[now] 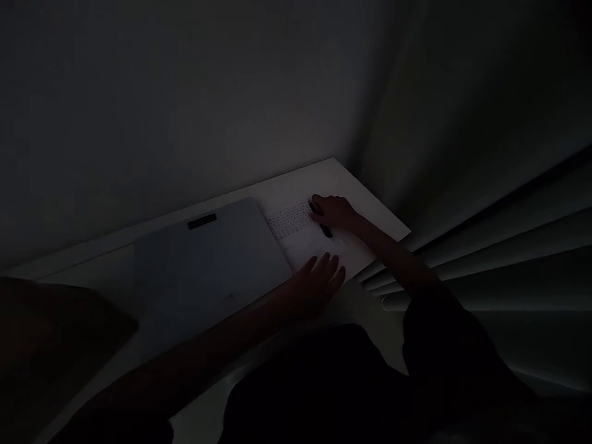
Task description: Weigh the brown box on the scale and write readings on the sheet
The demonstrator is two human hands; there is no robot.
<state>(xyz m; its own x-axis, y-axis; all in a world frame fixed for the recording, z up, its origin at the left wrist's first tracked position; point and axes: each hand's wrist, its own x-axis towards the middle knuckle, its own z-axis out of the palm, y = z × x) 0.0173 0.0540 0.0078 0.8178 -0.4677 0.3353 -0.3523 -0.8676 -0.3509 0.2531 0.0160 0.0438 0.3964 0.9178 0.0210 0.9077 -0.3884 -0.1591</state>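
In dim light, a white sheet of paper (296, 243) with rows of small dark marks lies on a white table. My right hand (337, 213) is closed around a slim black stick-shaped object (326, 230) over the sheet's right part; its exact kind is too dark to make out. Near the sheet's lower edge, my left hand (319, 280) rests with its fingers stretched out and apart. Left of the paper is a large flat grey panel (213, 271) with a short black strip (202, 221) near its far edge. My left forearm crosses along its near edge.
The white table (330, 176) runs along a plain wall (185, 111) and ends in a corner at the right. Folds of curtain-like cloth (485, 259) hang beyond that edge. A dark brownish shape (60, 333) lies at the lower left, too dim to identify.
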